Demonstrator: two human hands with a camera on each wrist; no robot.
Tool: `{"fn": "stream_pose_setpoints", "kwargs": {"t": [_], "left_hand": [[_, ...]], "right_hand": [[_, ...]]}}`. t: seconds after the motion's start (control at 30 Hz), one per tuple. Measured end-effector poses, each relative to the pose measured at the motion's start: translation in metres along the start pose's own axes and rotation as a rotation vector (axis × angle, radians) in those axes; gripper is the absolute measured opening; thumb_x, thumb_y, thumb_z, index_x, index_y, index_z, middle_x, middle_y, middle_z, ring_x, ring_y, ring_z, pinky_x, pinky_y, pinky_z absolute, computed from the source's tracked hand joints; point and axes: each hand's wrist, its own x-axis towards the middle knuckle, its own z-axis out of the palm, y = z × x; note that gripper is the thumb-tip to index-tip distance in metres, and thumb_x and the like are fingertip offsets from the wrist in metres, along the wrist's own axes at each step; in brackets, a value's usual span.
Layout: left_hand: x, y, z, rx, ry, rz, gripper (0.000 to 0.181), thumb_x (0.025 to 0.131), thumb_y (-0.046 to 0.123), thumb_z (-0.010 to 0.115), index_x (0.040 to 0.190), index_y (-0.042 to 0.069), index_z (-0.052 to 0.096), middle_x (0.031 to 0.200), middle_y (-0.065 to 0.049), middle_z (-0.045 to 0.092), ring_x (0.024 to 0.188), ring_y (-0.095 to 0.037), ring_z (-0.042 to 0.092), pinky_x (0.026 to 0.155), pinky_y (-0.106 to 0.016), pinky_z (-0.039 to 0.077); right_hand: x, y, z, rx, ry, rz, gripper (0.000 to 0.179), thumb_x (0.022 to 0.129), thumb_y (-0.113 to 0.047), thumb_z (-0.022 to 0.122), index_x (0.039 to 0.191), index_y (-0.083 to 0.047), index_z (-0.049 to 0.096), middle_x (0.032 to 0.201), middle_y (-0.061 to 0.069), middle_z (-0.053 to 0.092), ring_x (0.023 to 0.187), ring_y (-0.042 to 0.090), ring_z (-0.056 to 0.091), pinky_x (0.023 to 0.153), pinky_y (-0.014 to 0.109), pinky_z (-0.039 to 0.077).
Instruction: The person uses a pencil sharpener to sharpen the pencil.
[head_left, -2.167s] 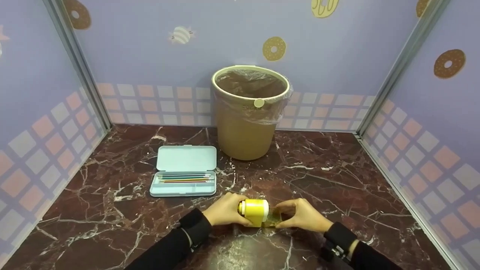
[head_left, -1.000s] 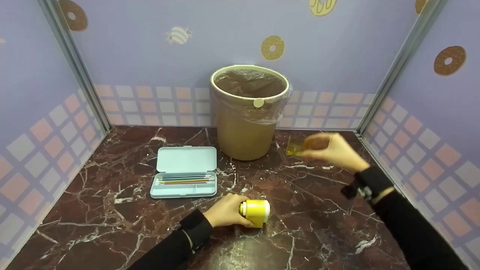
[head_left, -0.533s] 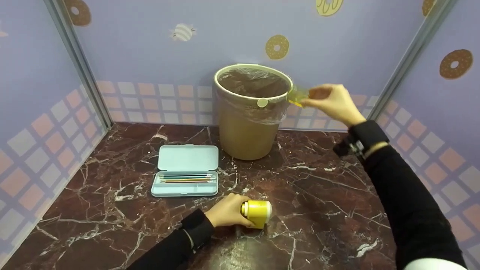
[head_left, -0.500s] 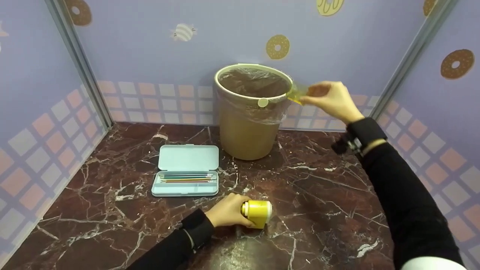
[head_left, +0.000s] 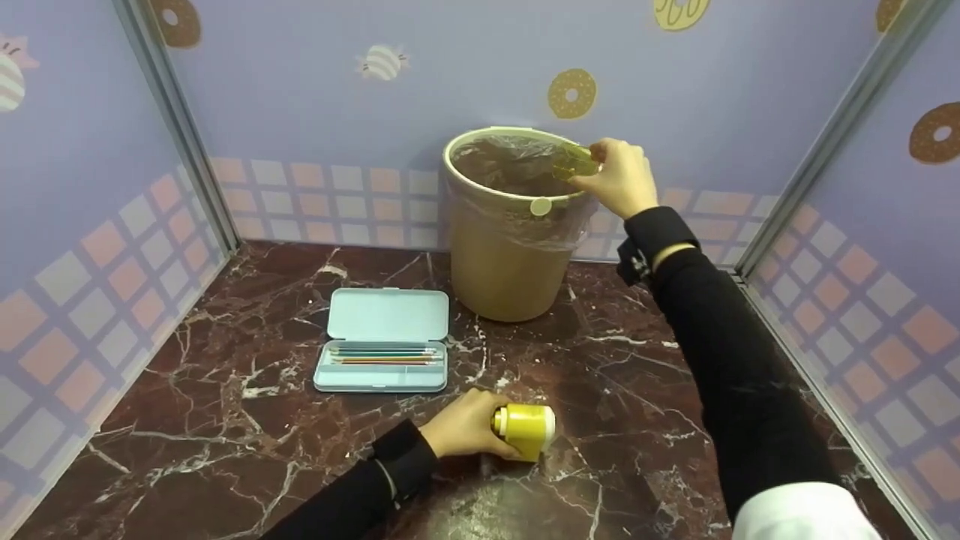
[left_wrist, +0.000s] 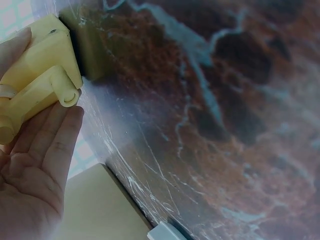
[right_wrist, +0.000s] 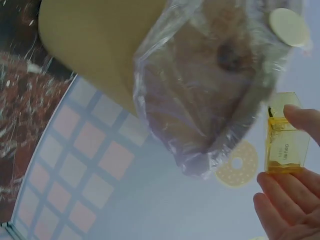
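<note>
My left hand (head_left: 466, 427) grips a yellow hand-crank pencil sharpener (head_left: 527, 433) lying low over the table. In the left wrist view, the crank arm of the sharpener (left_wrist: 55, 82) faces the camera, and the thumb and fingers hold its body from opposite sides. My right hand (head_left: 624, 180) pinches a clear yellow shavings drawer (head_left: 574, 162) at the right side of the trash bin's mouth. The trash bin (head_left: 508, 262) is tan, with a pale rim and a plastic liner. Seen from the right wrist, the drawer (right_wrist: 285, 145) sits between thumb and fingertips, with dark bits inside.
An open light-blue pencil case (head_left: 388, 315) lies left of the bin, with several pencils (head_left: 386, 354) in its tray. Purple patterned walls enclose the dark red marble table (head_left: 255, 442) at the back and both sides.
My right hand has carried the drawer from beside the sharpener, out to the right and up, to the bin's mouth. My left hand stays in place with the sharpener.
</note>
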Motion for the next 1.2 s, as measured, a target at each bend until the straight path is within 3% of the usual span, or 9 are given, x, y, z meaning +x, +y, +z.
{"fn": "stream_pose_setpoints", "kwargs": {"t": [0.17, 0.43, 0.63, 0.87, 1.03, 1.2], "left_hand": [[-0.002, 0.003, 0.003, -0.004, -0.001, 0.015, 0.047, 0.066, 0.029, 0.095, 0.102, 0.006, 0.074, 0.091, -0.005, 0.078, 0.070, -0.001, 0.061, 0.070, -0.017, 0.053], [-0.004, 0.004, 0.006, 0.009, 0.004, 0.028, 0.049, 0.067, 0.027, 0.095, 0.106, 0.007, 0.074, 0.094, -0.005, 0.079, 0.073, -0.001, 0.063, 0.074, -0.017, 0.054], [-0.005, 0.003, 0.007, 0.008, -0.002, 0.030, 0.050, 0.067, 0.027, 0.095, 0.108, 0.007, 0.074, 0.094, -0.004, 0.079, 0.073, 0.000, 0.062, 0.073, -0.016, 0.053], [-0.005, 0.004, 0.007, 0.014, 0.005, 0.026, 0.052, 0.066, 0.029, 0.095, 0.109, 0.007, 0.075, 0.096, -0.004, 0.080, 0.074, 0.000, 0.063, 0.074, -0.016, 0.054], [-0.005, 0.004, 0.007, 0.007, 0.007, 0.019, 0.053, 0.066, 0.029, 0.096, 0.109, 0.006, 0.075, 0.097, -0.005, 0.080, 0.075, -0.001, 0.065, 0.075, -0.016, 0.054], [-0.005, 0.004, 0.007, 0.020, 0.008, 0.021, 0.053, 0.066, 0.030, 0.096, 0.109, 0.007, 0.074, 0.096, -0.004, 0.080, 0.075, -0.001, 0.065, 0.074, -0.016, 0.054]], "right_hand": [[0.003, -0.001, 0.008, -0.120, -0.017, -0.021, 0.049, 0.083, -0.017, 0.074, 0.125, 0.006, 0.064, 0.126, 0.027, 0.069, 0.118, 0.049, 0.065, 0.101, 0.057, 0.052], [0.007, -0.005, 0.025, -0.354, 0.013, -0.157, 0.018, 0.088, -0.003, 0.059, 0.103, 0.006, 0.065, 0.104, 0.025, 0.073, 0.100, 0.048, 0.069, 0.087, 0.061, 0.056], [0.009, -0.007, 0.033, -0.523, 0.044, -0.429, 0.018, 0.092, 0.004, 0.060, 0.108, 0.010, 0.066, 0.112, 0.024, 0.074, 0.106, 0.042, 0.068, 0.098, 0.050, 0.054], [0.012, -0.010, 0.036, -0.766, 0.103, -0.797, 0.022, 0.094, 0.007, 0.050, 0.105, 0.011, 0.068, 0.105, 0.023, 0.073, 0.105, 0.037, 0.069, 0.105, 0.041, 0.053], [0.014, -0.012, 0.038, -0.887, 0.175, -0.947, 0.024, 0.095, 0.006, 0.049, 0.103, 0.009, 0.071, 0.102, 0.022, 0.075, 0.104, 0.034, 0.072, 0.102, 0.039, 0.056], [0.014, -0.013, 0.038, -0.943, 0.168, -1.033, 0.028, 0.096, 0.001, 0.048, 0.104, 0.009, 0.073, 0.103, 0.022, 0.076, 0.102, 0.035, 0.071, 0.100, 0.039, 0.056]]}}
